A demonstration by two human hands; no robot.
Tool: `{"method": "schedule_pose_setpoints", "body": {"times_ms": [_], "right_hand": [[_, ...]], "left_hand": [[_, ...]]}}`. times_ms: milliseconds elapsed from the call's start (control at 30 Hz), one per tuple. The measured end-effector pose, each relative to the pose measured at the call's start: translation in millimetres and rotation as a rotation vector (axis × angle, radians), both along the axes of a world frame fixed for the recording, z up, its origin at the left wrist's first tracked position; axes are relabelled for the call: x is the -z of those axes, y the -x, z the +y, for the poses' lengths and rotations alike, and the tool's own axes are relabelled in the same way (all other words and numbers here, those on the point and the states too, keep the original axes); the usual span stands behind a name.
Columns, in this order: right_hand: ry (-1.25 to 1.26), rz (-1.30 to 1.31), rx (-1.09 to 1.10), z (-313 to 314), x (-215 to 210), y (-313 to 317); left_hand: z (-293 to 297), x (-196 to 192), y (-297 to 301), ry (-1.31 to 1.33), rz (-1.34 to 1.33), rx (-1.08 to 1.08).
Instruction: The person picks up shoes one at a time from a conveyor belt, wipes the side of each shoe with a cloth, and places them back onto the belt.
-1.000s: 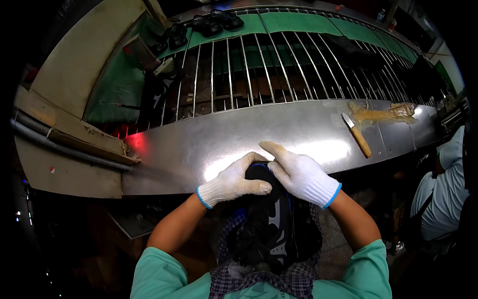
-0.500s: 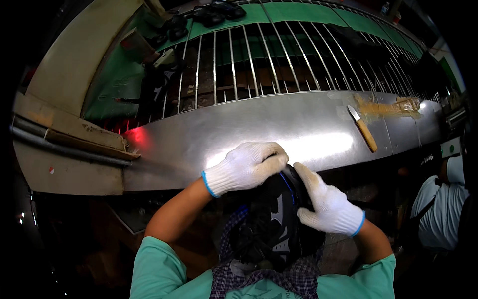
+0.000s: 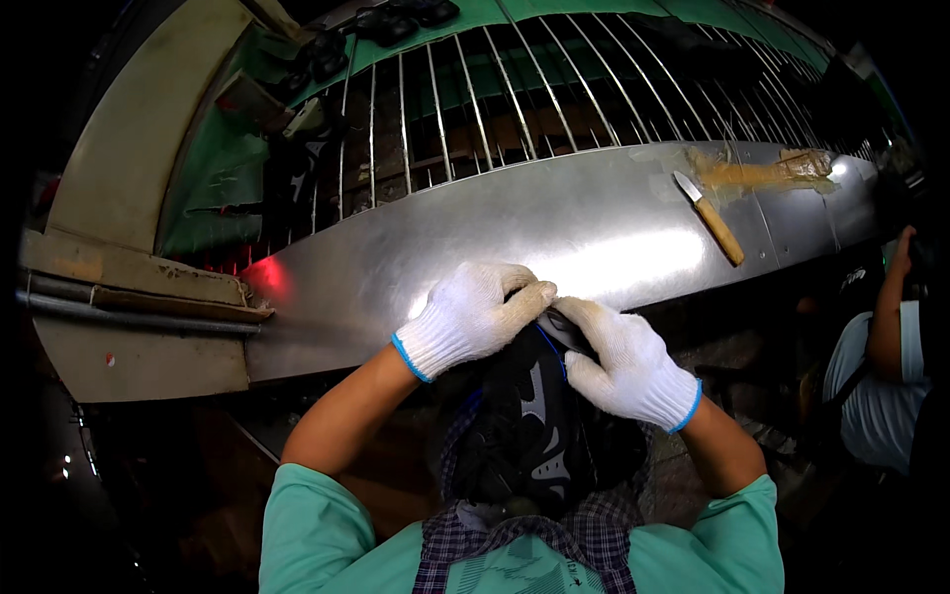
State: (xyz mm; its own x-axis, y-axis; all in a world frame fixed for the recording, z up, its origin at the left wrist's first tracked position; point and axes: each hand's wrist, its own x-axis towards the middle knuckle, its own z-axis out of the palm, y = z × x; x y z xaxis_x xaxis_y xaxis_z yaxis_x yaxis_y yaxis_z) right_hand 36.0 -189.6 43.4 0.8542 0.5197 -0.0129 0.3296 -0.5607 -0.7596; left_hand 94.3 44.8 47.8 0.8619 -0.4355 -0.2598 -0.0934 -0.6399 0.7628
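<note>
Holding a black shoe (image 3: pixel 529 421) in the lap, just below the near edge of the steel worktop (image 3: pixel 554 223): both hands in white knit gloves with blue cuffs.
Left hand (image 3: pixel 470 317): grip curled shut over the shoe's upper end, fingers bent down onto it.
Right hand (image 3: pixel 623 366): grip closed on the shoe's right side, thumb and fingers pressed to the upper, fingertips touching the left hand's.
Shoe: black with pale grey side markings, resting against a checked apron (image 3: pixel 534 540).
Knife (image 3: pixel 710 218): wooden handle, lying flat toward the worktop's right end, well apart from the hands.
Wire rack (image 3: pixel 515 99): along the worktop's far edge.
Another person (image 3: pixel 881 356): seated at the right.
</note>
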Motion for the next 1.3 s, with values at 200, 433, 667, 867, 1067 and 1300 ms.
{"method": "schedule_pose_setpoints", "body": {"times_ms": [200,433,667,867,1067,1300], "right_hand": [[0.068,0.040,0.009,-4,-14,22],[-0.093,-0.058,0.111,-10,1,53],[0.092,-0.168,0.053,-5,-3,84],[-0.163,-0.141,0.082,-24,-2,65],[-0.352,-0.028,0.115,-3,-48,23],[-0.421,-0.053,0.033,-11,-63,-2]], "left_hand": [[0,3,-2,-0.028,0.027,-0.016],[2,-1,-4,0.049,0.158,0.065],[7,46,19,0.491,-0.040,-0.293],[8,77,41,0.884,0.096,-0.617],[-14,10,50,0.889,-0.175,-0.457],[-28,-26,66,0.893,-0.204,-0.314]]}}
